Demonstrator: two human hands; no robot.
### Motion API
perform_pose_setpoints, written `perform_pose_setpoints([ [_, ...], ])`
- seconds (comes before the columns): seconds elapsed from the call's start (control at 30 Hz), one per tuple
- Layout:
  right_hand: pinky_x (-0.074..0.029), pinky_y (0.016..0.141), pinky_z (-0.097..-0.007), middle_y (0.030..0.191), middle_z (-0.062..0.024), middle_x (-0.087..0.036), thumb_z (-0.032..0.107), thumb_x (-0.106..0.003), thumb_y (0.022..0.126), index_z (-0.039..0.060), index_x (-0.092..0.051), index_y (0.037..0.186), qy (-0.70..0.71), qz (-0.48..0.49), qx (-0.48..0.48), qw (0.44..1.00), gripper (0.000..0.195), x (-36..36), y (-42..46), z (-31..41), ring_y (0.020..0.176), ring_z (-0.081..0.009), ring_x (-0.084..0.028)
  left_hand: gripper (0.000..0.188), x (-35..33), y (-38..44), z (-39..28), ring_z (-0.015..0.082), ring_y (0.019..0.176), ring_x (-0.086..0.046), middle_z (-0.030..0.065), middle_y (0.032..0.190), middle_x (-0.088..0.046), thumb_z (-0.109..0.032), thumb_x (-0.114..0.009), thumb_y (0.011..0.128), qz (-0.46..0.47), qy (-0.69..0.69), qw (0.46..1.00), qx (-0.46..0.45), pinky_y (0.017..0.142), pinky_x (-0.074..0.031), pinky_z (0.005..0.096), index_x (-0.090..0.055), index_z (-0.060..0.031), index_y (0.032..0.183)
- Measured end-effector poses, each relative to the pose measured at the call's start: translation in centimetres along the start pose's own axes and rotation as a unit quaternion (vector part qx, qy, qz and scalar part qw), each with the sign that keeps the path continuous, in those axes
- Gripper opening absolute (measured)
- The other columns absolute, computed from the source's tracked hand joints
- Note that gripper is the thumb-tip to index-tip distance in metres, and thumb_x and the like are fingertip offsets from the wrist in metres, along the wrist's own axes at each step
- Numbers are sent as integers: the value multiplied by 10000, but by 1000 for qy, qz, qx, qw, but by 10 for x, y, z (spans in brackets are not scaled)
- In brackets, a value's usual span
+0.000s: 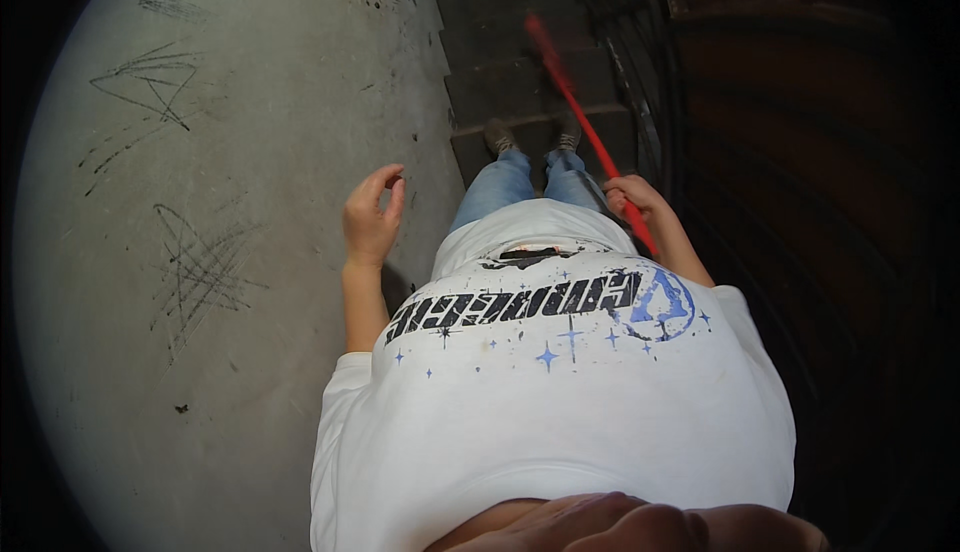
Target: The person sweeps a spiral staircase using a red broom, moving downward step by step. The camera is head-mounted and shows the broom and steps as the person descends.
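My right hand (pixel 634 198) grips a long red stick (pixel 592 135), possibly a broom handle, near its lower end in the picture. The stick slants up and left over the stairs (pixel 501 90), past my feet; its far end is blurred, so what is on it cannot be told. My left hand (pixel 375 210) is raised beside the grey wall with its fingers curled and the thumb apart, holding nothing. Whether it touches the wall cannot be told. My shoes (pixel 499 137) stand on a dark step.
A pale wall (pixel 247 177) with black scribbles and scuffs runs along the left of the stairs. A dark metal railing (pixel 637 94) borders them on the right. Beyond it, dim reddish-brown surfaces fade into shadow.
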State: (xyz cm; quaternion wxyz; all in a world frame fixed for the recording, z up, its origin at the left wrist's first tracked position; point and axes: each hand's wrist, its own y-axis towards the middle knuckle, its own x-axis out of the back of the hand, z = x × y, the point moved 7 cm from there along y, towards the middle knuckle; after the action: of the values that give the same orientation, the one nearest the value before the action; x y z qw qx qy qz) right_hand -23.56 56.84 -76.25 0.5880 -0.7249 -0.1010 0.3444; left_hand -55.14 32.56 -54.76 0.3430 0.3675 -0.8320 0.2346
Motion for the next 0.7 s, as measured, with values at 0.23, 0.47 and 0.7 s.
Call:
perform_pose_setpoints([
  [0.23,-290,317,-182,493,40,-353,179,-495,905,90,-414,664,152,-58,-13,987,269,30,-81,-14,375,-53,-351,159,12,2,33,213,766,-632,96,880,-655,-59,-605,811,-36,-2,999,11,689,-488,304,-628,-48,968],
  [0.47,-282,331,-242,439,2,-339,146,-479,869,102,-346,529,-21,-144,18,989,368,-2,-6,-16,338,-116,-341,138,25,7,36,208,764,-634,98,883,-659,-54,-607,814,-81,-14,997,10,694,-489,300,-634,-33,948],
  [0.7,-349,392,-187,520,39,-395,147,-504,865,110,-374,565,249,92,-204,942,329,-79,6,-6,435,-65,-384,116,48,6,55,182,766,-646,92,842,-668,-44,-611,815,-144,-35,988,51,684,-497,287,-638,-28,927],
])
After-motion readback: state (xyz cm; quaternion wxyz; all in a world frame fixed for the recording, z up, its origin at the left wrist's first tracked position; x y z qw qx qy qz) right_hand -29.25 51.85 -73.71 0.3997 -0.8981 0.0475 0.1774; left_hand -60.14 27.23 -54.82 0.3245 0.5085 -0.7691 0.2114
